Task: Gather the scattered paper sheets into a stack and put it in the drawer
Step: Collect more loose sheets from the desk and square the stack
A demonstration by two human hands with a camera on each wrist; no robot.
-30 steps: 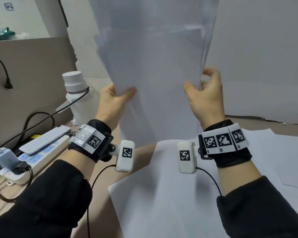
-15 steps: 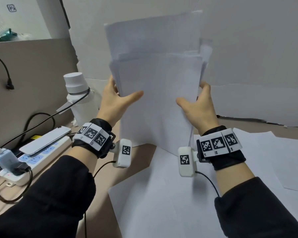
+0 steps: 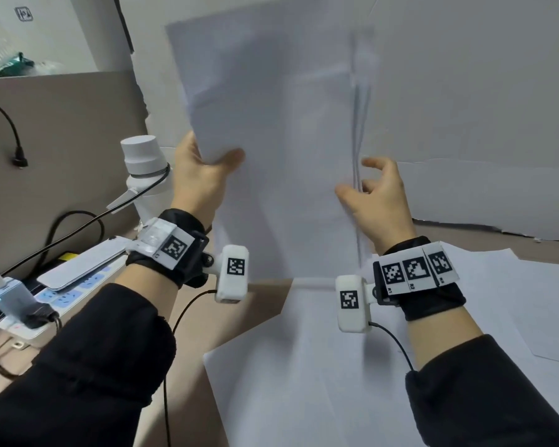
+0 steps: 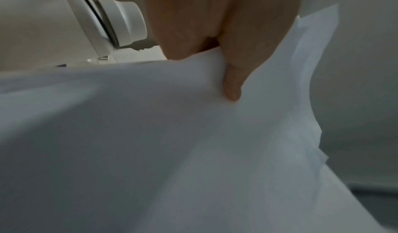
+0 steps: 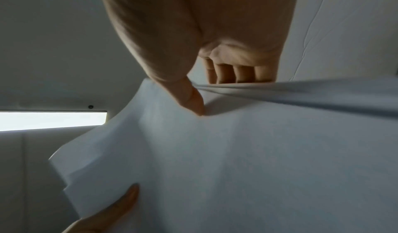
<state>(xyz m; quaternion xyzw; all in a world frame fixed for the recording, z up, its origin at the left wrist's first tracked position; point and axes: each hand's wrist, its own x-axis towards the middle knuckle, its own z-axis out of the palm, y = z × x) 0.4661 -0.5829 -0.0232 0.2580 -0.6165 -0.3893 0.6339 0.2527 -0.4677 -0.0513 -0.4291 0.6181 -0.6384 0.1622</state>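
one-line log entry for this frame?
left hand: grips paper stack | right hand: pinches stack's right edge | stack: upright, off desk | loose sheets: on desk

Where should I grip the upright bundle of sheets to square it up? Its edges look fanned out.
Probably by its two long side edges, low down, one hand from each side. The bundle stands on end; the left hand already pinches the left edge, thumb in front. At the right edge the sheets are splayed, so the right hand should close around them all.
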